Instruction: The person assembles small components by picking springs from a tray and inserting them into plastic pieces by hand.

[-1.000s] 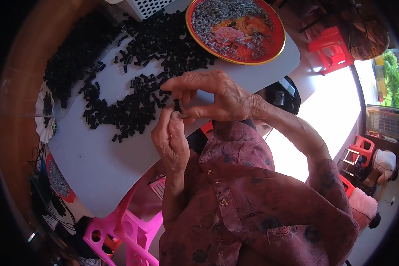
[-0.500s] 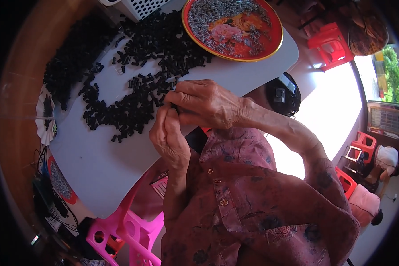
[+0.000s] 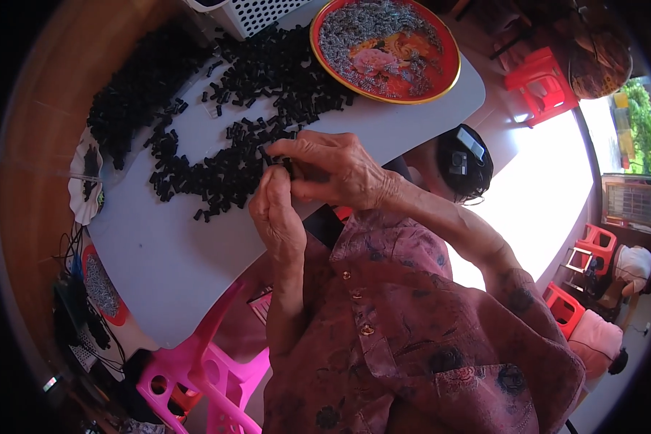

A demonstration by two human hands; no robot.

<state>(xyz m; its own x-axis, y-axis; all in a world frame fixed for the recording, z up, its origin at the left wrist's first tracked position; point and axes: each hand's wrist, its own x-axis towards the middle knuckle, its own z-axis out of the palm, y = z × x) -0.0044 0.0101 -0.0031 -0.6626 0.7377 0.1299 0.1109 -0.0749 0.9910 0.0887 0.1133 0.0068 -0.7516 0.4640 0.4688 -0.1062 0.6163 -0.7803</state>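
Over the near edge of the table my two hands meet, fingertips close together. My left hand point(image 3: 278, 217) is closed with its fingers pressed together, and what they hold is hidden. My right hand point(image 3: 343, 172) reaches in from the right, fingers bent in a pinch above the left. A small black tube-like piece point(image 3: 263, 153) shows at its fingertips, and a dark bit shows between the hands. Just beyond lies a loose spread of small black tube-like pieces point(image 3: 217, 177). At the table's far right, a red round tray point(image 3: 441, 79) with a gold rim and flower print holds many small silvery metal parts point(image 3: 340, 36).
A white perforated basket point(image 3: 264, 16) stands at the far edge, near a larger black heap point(image 3: 141, 79). A white fluted dish point(image 3: 83, 199) sits at the left. Below are a red tray point(image 3: 112, 304) of metal parts and a pink stool point(image 3: 217, 376). Other people sit at the right.
My right fingers have lifted and straightened a little, leaving a small gap above my left hand's fingertips. The tabletop things appear shifted slightly right and down in the view.
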